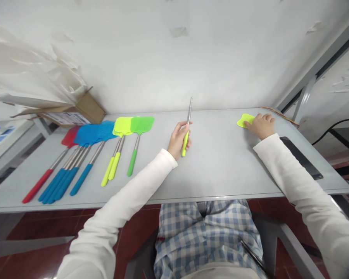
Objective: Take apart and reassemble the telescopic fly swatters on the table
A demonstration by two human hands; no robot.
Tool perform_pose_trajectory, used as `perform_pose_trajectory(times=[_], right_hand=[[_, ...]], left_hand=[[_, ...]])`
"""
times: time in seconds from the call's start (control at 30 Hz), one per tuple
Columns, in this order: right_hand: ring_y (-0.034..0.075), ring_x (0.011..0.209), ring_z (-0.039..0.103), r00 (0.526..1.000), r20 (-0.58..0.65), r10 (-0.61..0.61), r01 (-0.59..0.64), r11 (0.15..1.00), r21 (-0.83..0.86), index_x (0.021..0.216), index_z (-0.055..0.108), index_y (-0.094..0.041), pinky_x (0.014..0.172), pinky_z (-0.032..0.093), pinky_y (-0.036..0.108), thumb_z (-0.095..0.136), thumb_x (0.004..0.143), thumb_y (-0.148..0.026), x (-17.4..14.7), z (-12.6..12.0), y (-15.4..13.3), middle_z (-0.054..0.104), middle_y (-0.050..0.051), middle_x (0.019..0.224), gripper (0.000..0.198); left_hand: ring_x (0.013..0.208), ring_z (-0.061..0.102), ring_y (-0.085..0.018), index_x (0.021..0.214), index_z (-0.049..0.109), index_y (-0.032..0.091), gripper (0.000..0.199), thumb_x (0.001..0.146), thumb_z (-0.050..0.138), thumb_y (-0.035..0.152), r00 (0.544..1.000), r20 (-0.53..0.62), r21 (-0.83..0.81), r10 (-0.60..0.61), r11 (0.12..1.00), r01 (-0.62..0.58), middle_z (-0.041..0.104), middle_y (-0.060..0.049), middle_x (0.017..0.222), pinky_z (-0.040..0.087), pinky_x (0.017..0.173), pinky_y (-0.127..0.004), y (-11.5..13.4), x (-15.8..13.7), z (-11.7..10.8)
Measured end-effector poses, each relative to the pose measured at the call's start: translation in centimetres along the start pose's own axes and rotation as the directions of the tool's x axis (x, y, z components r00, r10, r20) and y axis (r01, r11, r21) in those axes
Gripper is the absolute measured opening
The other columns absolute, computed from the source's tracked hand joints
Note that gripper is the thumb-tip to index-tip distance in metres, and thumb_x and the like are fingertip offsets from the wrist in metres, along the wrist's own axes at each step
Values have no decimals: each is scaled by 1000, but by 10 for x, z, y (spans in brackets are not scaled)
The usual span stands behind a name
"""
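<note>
My left hand (pixel 179 140) is wrapped round the yellow-green grip of a telescopic fly swatter handle (pixel 190 106). Its bare metal rod points up and away from me, with no head on the end. Over on the right, my right hand (pixel 261 124) is on a yellow-green fly swatter head (pixel 244 119), thumb at its near edge and fingers over its right part, which they hide. Left of my left hand lie a green fly swatter (pixel 142 124) and yellow-green fly swatters (pixel 121 126), heads towards the wall.
Farther left lie several blue fly swatters (pixel 88 133) and a red fly swatter (pixel 40 185). An open cardboard box (pixel 87 108) stands at the back left. A black flat device (pixel 302 159) lies under my right forearm on the grey table (pixel 215 170). Thin wires (pixel 279 115) run along the back right.
</note>
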State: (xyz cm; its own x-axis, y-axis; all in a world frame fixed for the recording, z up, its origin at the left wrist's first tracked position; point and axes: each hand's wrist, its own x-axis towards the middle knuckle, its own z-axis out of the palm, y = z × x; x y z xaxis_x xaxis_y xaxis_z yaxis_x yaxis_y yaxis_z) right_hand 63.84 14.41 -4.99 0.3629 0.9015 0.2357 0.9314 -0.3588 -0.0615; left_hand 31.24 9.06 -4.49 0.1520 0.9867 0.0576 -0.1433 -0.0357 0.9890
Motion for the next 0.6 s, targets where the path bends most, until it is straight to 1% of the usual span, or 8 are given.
perform_pose_trajectory(times=[0.07,0.17,0.27,0.33,0.4,0.43,0.53,0.6], right_hand=[[47,129,43,999,47,9,-10,1000,20,121,52,8,100,30,57,57,90,-43,2,7,0,53,41,124,60],[48,124,46,1000,10,-16,14,991,133,119,53,2,97,32,60,63,83,-55,-1,11,-8,56,38,120,69],[49,124,45,999,-45,-16,30,951,307,122,50,0,97,35,60,76,65,-66,-3,7,-19,53,36,125,91],[45,122,48,999,-34,-36,47,888,457,119,53,-4,99,38,57,81,57,-64,-4,3,-25,55,32,126,91],[38,113,56,998,2,-70,53,771,634,109,57,-10,98,42,53,81,58,-60,-6,-2,-29,61,24,118,75],[34,106,59,996,28,-80,35,686,727,104,59,-14,95,45,51,79,60,-59,-8,-4,-30,65,20,111,66],[25,90,64,989,119,-86,-80,362,929,96,58,-19,81,53,42,73,66,-55,-16,-8,-35,67,11,100,49],[22,88,64,973,204,-111,-182,183,966,95,56,-21,72,54,36,69,69,-53,-21,-7,-38,66,9,101,43]], left_hand=[[48,45,-4,116,61,28,37,89,56,53,990,-26,210,140,969,-131,53,2,84,33,41,-19,1,4,-7],[69,53,-10,110,69,27,29,89,60,45,940,20,550,341,781,-295,59,-1,90,43,59,-22,2,5,-14],[80,56,-13,113,71,31,27,91,58,40,933,87,734,350,610,-297,61,-2,93,44,70,-25,2,-1,-13],[80,57,-13,117,70,34,28,93,56,40,943,118,805,310,526,-274,62,-2,98,42,69,-25,3,-7,-10],[80,58,-14,119,69,36,30,94,53,41,952,143,851,270,458,-258,62,-2,100,41,66,-25,2,-10,-7],[80,59,-14,119,69,36,30,94,52,41,958,147,861,247,444,-247,62,-2,101,41,65,-25,2,-11,-6],[83,59,-16,116,70,33,29,94,52,38,976,126,851,178,487,-199,61,-3,98,43,69,-26,-1,-10,-6],[84,59,-16,113,71,31,27,93,53,35,981,108,829,160,530,-178,60,-3,96,44,72,-26,-4,-7,-7]])
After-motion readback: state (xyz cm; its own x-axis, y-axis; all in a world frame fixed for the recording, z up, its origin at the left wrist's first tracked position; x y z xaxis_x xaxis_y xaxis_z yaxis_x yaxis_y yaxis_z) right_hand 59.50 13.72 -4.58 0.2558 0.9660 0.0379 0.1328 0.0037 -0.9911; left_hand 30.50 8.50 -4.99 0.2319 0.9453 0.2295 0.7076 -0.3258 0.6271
